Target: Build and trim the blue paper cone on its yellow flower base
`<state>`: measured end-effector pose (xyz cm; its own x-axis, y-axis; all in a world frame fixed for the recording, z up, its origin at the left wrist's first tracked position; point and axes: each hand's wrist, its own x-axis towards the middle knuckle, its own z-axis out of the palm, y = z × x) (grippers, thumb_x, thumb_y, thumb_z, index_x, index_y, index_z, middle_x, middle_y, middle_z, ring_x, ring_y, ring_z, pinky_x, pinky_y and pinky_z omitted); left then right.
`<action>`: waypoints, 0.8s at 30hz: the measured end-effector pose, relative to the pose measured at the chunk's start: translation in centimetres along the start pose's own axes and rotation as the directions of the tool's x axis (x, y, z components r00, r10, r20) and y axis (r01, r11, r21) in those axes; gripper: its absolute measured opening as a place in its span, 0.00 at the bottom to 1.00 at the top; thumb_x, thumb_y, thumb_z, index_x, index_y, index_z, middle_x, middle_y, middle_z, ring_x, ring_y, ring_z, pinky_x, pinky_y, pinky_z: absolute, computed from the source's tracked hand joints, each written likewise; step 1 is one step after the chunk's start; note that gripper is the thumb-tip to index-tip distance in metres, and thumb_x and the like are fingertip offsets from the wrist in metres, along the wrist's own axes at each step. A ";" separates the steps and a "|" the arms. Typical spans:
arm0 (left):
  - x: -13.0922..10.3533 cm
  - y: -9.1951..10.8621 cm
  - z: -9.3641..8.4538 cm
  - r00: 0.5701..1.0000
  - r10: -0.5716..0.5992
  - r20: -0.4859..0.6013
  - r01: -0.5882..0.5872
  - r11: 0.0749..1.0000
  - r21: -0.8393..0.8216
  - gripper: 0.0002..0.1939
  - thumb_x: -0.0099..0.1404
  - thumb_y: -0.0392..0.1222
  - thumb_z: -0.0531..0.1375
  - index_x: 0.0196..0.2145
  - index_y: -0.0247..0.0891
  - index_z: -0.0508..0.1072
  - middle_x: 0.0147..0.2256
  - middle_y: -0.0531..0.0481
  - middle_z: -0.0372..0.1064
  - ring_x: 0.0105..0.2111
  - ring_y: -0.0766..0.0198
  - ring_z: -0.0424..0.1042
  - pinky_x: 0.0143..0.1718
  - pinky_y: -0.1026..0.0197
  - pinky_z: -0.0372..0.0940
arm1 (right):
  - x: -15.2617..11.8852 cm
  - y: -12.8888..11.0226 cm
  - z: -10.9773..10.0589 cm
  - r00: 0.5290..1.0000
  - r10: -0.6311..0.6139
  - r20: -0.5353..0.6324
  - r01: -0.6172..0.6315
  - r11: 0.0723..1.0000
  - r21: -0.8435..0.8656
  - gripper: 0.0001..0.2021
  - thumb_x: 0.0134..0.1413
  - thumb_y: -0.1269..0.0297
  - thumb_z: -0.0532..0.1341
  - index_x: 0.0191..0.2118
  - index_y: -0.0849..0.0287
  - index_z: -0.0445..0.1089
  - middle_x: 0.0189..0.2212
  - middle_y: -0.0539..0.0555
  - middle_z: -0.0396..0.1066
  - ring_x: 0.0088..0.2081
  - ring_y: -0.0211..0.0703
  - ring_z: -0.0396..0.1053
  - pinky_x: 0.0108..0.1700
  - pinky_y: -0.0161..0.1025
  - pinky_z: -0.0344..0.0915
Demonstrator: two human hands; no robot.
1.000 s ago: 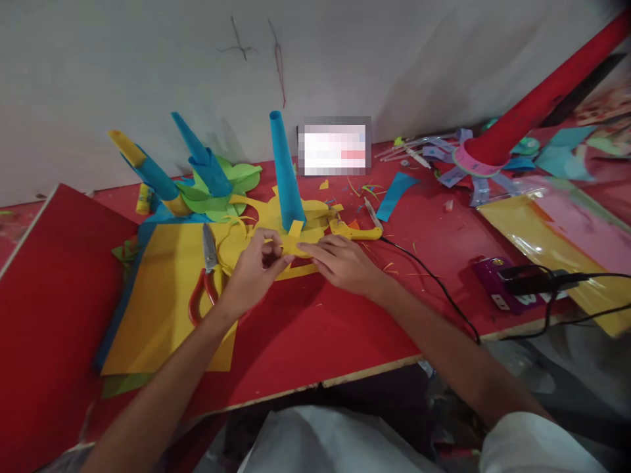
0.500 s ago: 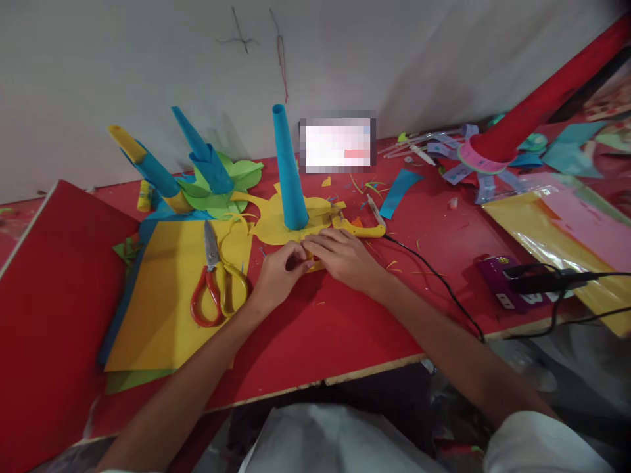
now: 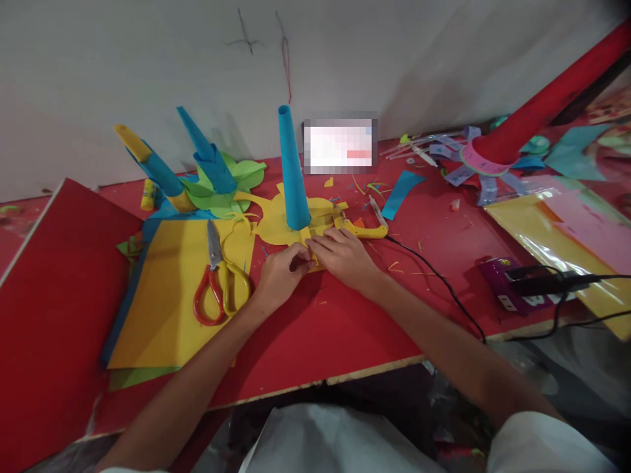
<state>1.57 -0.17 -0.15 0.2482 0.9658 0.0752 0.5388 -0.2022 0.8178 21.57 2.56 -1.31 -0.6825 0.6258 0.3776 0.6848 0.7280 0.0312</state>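
Observation:
A blue paper cone [image 3: 294, 174] stands upright on a yellow flower-shaped paper base [image 3: 270, 223]. At the base's near edge, my left hand [image 3: 283, 276] is closed, thumb and fingers pinching a small yellow paper piece [image 3: 312, 252]. My right hand [image 3: 342, 257] lies against the same spot from the right, its fingers bent together over the yellow paper. The fingertips of both hands nearly meet and partly hide what they hold. Just behind my right hand lies a yellow glue gun [image 3: 365, 230] with a black cord.
Scissors [image 3: 215, 249] lie on yellow paper sheets [image 3: 162, 295] to the left. Other paper cones [image 3: 217, 172] stand behind them. A blurred bright screen [image 3: 338, 146] leans on the wall. At right are a purple box [image 3: 503, 266], cords and a large red cone [image 3: 547, 98]. Paper scraps are scattered around.
The view has shifted slightly, moving the scene a little to the right. Both hands stay at the base's near edge, and a yellow strip now shows more clearly by the right fingertips.

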 end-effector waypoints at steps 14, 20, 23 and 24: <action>-0.1 0.5 -1.9 0.993 -0.026 -0.115 0.061 0.947 0.315 0.10 0.76 0.45 0.55 0.45 0.41 0.74 0.36 0.49 0.80 0.33 0.60 0.77 0.34 0.61 0.58 | 0.0 0.4 0.5 1.000 -0.027 0.007 0.027 1.000 -0.003 0.14 0.74 0.71 0.54 0.57 0.62 0.74 0.47 0.57 0.81 0.52 0.55 0.66 0.51 0.48 0.61; -0.4 -0.4 -1.9 0.994 0.024 -0.107 0.028 0.888 0.460 0.11 0.77 0.42 0.54 0.47 0.42 0.76 0.39 0.48 0.82 0.37 0.57 0.79 0.33 0.61 0.57 | -0.1 0.6 0.7 0.999 -0.040 0.005 0.040 0.999 0.017 0.15 0.74 0.71 0.54 0.57 0.61 0.73 0.48 0.57 0.80 0.52 0.54 0.65 0.51 0.49 0.61; -0.4 -0.6 -1.7 0.994 0.042 -0.101 0.014 0.867 0.497 0.12 0.77 0.42 0.53 0.47 0.41 0.77 0.40 0.48 0.82 0.37 0.57 0.79 0.32 0.60 0.56 | 0.0 0.6 0.6 0.999 -0.037 0.022 0.037 0.999 0.009 0.14 0.73 0.71 0.55 0.57 0.60 0.73 0.48 0.58 0.79 0.52 0.54 0.65 0.51 0.49 0.61; -0.4 -0.7 -1.7 0.994 0.042 -0.102 0.015 0.862 0.506 0.12 0.77 0.41 0.54 0.47 0.42 0.77 0.40 0.48 0.82 0.37 0.57 0.79 0.32 0.60 0.56 | 0.0 0.6 0.6 0.999 -0.039 0.026 0.039 0.999 0.006 0.14 0.73 0.71 0.55 0.57 0.60 0.73 0.48 0.58 0.79 0.52 0.54 0.65 0.51 0.48 0.61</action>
<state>-0.29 -0.17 0.24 0.1870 0.9679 0.1678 0.8759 -0.2416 0.4176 21.86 3.15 -1.83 -0.7152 0.6041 0.3515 0.6563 0.7534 0.0406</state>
